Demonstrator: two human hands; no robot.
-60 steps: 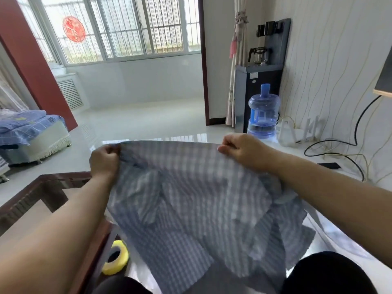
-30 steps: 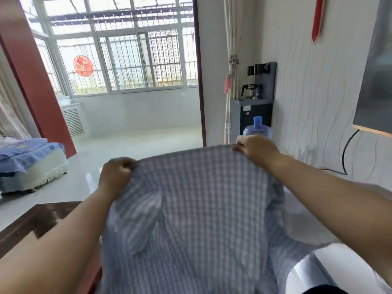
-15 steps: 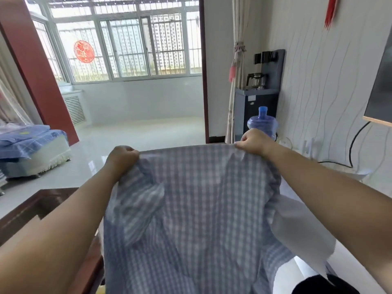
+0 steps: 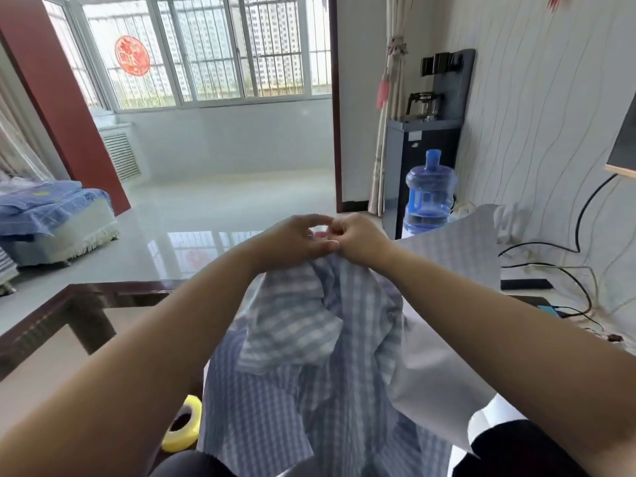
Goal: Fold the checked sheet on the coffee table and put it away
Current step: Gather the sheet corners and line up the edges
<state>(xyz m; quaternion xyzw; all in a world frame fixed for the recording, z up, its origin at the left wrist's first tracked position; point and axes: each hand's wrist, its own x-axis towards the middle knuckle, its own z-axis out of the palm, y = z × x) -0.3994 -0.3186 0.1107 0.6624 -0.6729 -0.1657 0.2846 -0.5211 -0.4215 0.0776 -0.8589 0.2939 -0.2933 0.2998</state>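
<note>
The blue-and-white checked sheet (image 4: 309, 366) hangs bunched in front of me, draping down over the near edge of the dark wooden coffee table (image 4: 86, 304). My left hand (image 4: 292, 241) and my right hand (image 4: 358, 239) meet at the sheet's top edge, side by side and touching. Each hand pinches a top corner of the cloth, so the two corners are held together. A pale underside of the sheet (image 4: 457, 256) sticks out to the right behind my right forearm.
A yellow tape roll (image 4: 184, 425) lies low at the table's near side. A blue water jug (image 4: 428, 194) and a dark dispenser (image 4: 423, 142) stand by the right wall, with cables (image 4: 564, 270) on the floor. A covered sofa (image 4: 51, 218) is at left.
My hands held the sheet's top edge spread wide apart; they have now come together in the middle, joining the two corners, and the sheet hangs doubled and bunched.
</note>
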